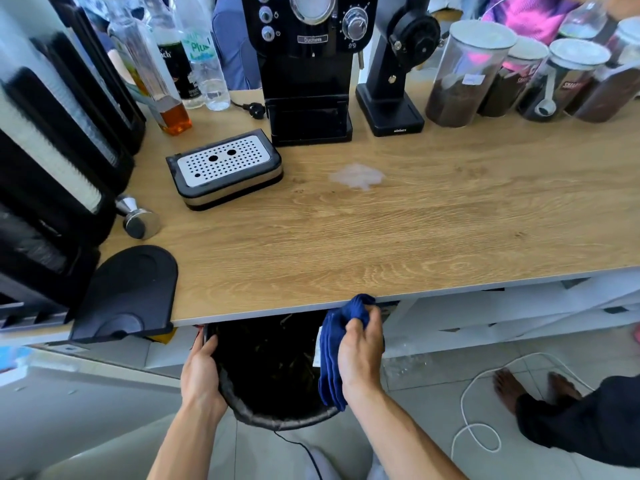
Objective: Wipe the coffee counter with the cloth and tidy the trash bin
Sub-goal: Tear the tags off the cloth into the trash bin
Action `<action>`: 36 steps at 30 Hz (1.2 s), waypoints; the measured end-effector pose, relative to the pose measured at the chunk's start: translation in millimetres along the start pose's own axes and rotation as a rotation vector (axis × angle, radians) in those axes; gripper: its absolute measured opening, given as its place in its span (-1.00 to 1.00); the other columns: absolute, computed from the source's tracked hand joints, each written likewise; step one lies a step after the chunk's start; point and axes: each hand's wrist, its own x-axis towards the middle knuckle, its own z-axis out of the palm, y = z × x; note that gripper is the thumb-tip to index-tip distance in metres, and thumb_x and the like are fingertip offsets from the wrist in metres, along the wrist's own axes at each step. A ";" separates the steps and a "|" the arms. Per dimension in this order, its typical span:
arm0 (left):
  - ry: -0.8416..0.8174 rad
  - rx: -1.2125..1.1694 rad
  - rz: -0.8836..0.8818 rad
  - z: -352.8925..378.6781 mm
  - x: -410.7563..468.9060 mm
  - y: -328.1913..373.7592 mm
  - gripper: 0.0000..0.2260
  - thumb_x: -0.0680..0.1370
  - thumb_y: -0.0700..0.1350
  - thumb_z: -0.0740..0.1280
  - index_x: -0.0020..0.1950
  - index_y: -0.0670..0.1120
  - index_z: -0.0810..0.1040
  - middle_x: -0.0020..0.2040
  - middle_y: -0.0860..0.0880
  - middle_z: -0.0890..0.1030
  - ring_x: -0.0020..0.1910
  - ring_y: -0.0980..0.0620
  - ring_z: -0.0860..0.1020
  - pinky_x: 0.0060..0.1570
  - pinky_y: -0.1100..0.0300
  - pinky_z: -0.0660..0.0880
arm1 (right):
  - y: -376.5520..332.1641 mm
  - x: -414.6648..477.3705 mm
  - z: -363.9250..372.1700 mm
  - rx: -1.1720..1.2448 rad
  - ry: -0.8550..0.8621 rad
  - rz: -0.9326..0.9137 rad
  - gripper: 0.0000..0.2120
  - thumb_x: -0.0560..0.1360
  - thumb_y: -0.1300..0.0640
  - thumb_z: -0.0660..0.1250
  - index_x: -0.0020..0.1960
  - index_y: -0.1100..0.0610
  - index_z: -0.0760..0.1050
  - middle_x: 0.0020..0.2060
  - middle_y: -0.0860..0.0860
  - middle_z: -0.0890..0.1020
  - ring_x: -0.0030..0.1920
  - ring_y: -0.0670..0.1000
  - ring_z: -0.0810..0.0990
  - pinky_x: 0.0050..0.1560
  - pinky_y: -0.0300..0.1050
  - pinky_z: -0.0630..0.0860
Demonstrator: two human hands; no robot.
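The cloth [330, 358], clenched in the right hand [360, 351], hangs at the front edge of the counter [381, 237] while the left hand [201, 372] grips the trash bin [277, 420] by its rim.

- At the back of the desk [415, 237]: coffee machine [308, 81], grinder [391, 81] right of it, jars [464, 74] farther right.
- Before the machine, leftward: drip tray [225, 168].
- Under the desk's front edge: trash bin [277, 419], cloth [332, 358] at its right rim.

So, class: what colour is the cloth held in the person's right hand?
Dark blue: the cloth, gripped by the right hand, shows best in the head view.
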 end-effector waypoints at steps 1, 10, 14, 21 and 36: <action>-0.012 0.004 0.000 -0.7 -0.1 0.0 -0.67 0.60 -0.14 0.21 0.34 0.09 0.50 0.21 -0.07 0.63 0.13 -0.13 0.61 0.13 -0.06 0.53 | -0.6 -2.8 3.6 -0.036 -0.016 -0.037 -0.81 0.50 0.27 0.09 -0.02 0.04 0.40 -0.26 -0.01 0.55 -0.28 -0.11 0.52 -0.22 -0.25 0.44; -0.013 -0.009 -0.004 -3.4 -1.0 2.1 -0.66 0.61 -0.15 0.19 0.37 0.07 0.48 0.24 -0.11 0.61 0.18 -0.15 0.59 0.28 -0.13 0.46 | 2.9 -15.6 24.8 -0.205 -0.369 -0.031 -0.77 0.51 0.26 0.05 -0.09 -0.04 0.37 -0.29 0.02 0.56 -0.46 -0.13 0.42 -0.42 -0.31 0.33; 0.008 -0.026 -0.004 -2.8 -5.1 4.0 -0.65 0.61 -0.15 0.21 0.37 0.08 0.48 0.23 -0.08 0.62 0.16 -0.14 0.60 0.28 -0.14 0.46 | 6.9 -19.7 30.4 -0.211 -0.497 0.056 -0.80 0.52 0.27 0.05 -0.08 0.03 0.37 -0.23 0.02 0.56 -0.33 0.05 0.49 -0.34 -0.26 0.45; 0.010 -0.048 -0.012 -6.1 -6.2 10.2 -0.67 0.61 -0.17 0.20 0.34 0.08 0.52 0.12 -0.07 0.67 0.06 -0.10 0.64 0.07 -0.02 0.55 | 17.4 -31.2 0.7 0.086 -0.168 0.108 -0.64 0.47 0.33 0.05 -0.20 -0.08 0.46 -0.36 0.04 0.48 -0.40 -0.02 0.39 -0.34 -0.08 0.34; 0.032 -0.099 -0.011 -21.8 -5.2 15.8 -0.72 0.60 -0.17 0.21 0.19 0.10 0.60 -0.06 -0.01 0.73 -0.12 -0.02 0.70 -0.07 0.04 0.59 | -1.0 -33.5 49.8 -0.039 -0.262 -0.067 -0.77 0.50 0.32 0.06 -0.17 0.05 0.40 -0.42 -0.05 0.48 -0.51 -0.18 0.38 -0.43 -0.31 0.34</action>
